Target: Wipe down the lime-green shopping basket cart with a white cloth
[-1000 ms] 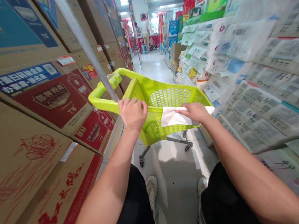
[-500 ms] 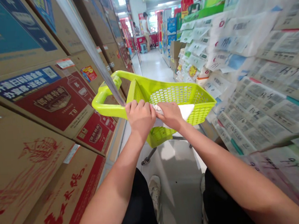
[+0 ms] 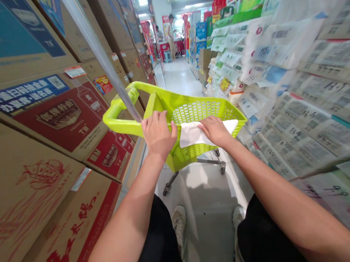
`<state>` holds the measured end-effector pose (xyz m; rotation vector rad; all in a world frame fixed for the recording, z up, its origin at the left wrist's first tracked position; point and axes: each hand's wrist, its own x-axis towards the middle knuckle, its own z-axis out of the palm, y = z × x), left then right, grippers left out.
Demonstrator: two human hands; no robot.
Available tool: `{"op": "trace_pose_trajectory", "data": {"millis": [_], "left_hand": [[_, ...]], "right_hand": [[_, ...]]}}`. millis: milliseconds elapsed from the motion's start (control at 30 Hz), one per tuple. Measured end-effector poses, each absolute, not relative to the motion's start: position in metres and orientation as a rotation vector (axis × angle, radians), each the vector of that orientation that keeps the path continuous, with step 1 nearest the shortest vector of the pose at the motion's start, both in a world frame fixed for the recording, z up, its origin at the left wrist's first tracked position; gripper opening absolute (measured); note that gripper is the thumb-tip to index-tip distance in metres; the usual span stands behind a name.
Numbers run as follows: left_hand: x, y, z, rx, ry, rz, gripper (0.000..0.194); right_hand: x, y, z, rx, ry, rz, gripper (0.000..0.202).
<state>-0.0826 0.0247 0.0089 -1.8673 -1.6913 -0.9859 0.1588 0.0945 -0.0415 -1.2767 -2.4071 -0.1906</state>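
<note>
A lime-green plastic shopping cart [image 3: 200, 105] with perforated basket walls stands before me, its handle loop pointing left. My left hand [image 3: 159, 132] is closed over the cart's near rim, close to the foot of a slanting metal pole [image 3: 105, 60]. A white cloth [image 3: 190, 135] lies draped over the near rim, hanging down the outer wall. My right hand [image 3: 216, 129] presses the cloth against that rim, its fingers curled over the edge. The fingertips of both hands are partly hidden behind the rim.
Stacked cardboard cartons [image 3: 55, 114] line the left side. On the right, plastic-wrapped paper packs [image 3: 305, 127] are piled high. Cart wheels [image 3: 222, 167] rest on the tiled floor near my shoes. Far down the aisle, a person [image 3: 171, 36] stands near a blue stool [image 3: 167, 56].
My right hand has moved right along the rim, away from my left hand. The bunched cloth is now spread out along the rim. The cart sits slightly further left in view.
</note>
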Motion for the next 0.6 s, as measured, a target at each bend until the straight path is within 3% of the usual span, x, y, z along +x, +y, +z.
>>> {"op": "trace_pose_trajectory", "data": {"millis": [200,367,467,600], "left_hand": [[-0.063,0.011,0.014,-1.963,-1.617,-1.029,0.055],[-0.036,-0.011,0.015,-2.202,-1.498,-0.961,0.061],[-0.026,-0.017,0.009,-2.288,-1.543,-1.037,0.056],[-0.032,-0.018,0.005,-2.332,-1.474,-1.206,0.03]], "right_hand": [[0.165,0.111,-0.052,-1.195,-2.255,-0.075,0.056],[0.165,0.119,-0.05,-1.226,-2.034,0.014,0.065],[0.167,0.114,-0.044,-1.274,-1.815,0.084,0.071],[0.171,0.11,-0.04,-1.251,-1.445,0.313,0.072]]}}
